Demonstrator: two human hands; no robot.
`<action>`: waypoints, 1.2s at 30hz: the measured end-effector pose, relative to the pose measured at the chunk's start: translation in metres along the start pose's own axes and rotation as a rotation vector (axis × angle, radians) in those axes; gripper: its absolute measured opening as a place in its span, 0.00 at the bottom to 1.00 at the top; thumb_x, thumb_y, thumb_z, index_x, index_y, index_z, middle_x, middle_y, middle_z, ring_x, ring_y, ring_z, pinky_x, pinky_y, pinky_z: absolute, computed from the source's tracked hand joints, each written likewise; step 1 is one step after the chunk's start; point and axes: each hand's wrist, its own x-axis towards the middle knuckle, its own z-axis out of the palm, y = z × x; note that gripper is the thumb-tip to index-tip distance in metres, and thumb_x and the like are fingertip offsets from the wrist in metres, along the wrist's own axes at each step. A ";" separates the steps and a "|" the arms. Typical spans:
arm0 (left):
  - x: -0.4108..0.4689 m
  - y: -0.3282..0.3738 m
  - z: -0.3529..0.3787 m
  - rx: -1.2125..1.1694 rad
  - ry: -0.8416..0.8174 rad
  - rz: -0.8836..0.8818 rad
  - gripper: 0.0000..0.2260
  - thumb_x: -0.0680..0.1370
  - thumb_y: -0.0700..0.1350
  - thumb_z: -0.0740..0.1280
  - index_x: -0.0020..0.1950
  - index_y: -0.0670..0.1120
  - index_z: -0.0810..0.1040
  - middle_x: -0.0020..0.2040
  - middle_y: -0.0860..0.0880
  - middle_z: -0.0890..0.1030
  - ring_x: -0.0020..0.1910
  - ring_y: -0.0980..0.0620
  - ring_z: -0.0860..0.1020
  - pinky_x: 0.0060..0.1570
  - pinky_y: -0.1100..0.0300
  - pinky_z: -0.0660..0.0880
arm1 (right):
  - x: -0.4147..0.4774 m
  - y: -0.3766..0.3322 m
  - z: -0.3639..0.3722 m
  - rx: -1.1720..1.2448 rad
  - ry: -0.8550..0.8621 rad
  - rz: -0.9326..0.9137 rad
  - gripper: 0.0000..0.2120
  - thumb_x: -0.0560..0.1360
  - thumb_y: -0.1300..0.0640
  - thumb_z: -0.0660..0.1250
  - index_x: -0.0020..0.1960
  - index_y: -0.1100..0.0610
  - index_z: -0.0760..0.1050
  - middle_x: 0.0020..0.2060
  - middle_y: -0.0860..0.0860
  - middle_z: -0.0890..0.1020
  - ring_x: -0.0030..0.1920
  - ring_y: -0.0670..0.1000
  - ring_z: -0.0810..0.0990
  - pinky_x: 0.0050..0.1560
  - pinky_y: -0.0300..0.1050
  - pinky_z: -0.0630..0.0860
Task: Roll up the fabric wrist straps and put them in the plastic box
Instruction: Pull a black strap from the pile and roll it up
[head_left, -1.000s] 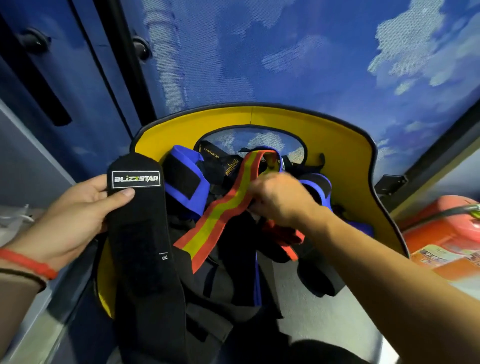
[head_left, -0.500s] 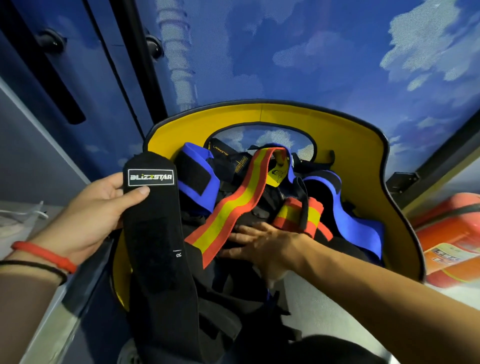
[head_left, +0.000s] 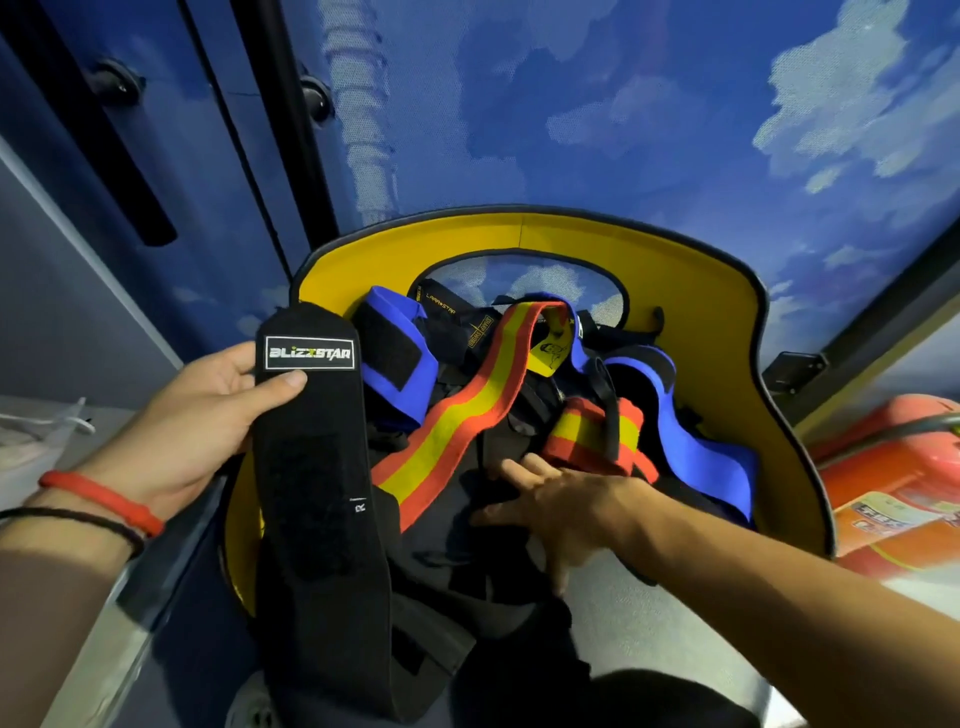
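Pinched in the left hand (head_left: 192, 431) the labelled top of a black wrist strap (head_left: 317, 467), thumb on its front, the rest hanging over the near rim of a yellow-walled container (head_left: 727, 291). Rested the right hand (head_left: 566, 509) flat, fingers spread, on dark straps (head_left: 467, 545) heaped inside, beside a rolled red-and-yellow strap (head_left: 587, 436).
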 end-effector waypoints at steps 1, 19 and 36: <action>0.001 0.000 0.001 0.003 0.001 0.001 0.15 0.79 0.38 0.65 0.65 0.45 0.78 0.55 0.44 0.86 0.53 0.50 0.85 0.48 0.65 0.81 | 0.002 -0.001 0.004 -0.019 0.046 -0.003 0.50 0.69 0.47 0.79 0.79 0.33 0.50 0.81 0.53 0.43 0.80 0.60 0.46 0.77 0.61 0.60; 0.006 -0.002 0.009 -0.004 -0.025 0.028 0.15 0.78 0.38 0.66 0.65 0.44 0.78 0.57 0.43 0.85 0.59 0.45 0.83 0.62 0.51 0.78 | -0.012 0.020 -0.045 1.781 1.063 -0.137 0.06 0.81 0.63 0.66 0.46 0.59 0.80 0.34 0.54 0.80 0.33 0.51 0.77 0.33 0.42 0.73; 0.012 -0.004 0.025 0.036 -0.036 0.010 0.14 0.80 0.38 0.67 0.65 0.46 0.78 0.56 0.43 0.85 0.57 0.44 0.83 0.63 0.47 0.75 | -0.028 0.055 -0.028 1.666 0.992 0.237 0.18 0.77 0.73 0.55 0.43 0.55 0.78 0.33 0.54 0.79 0.32 0.54 0.77 0.35 0.44 0.74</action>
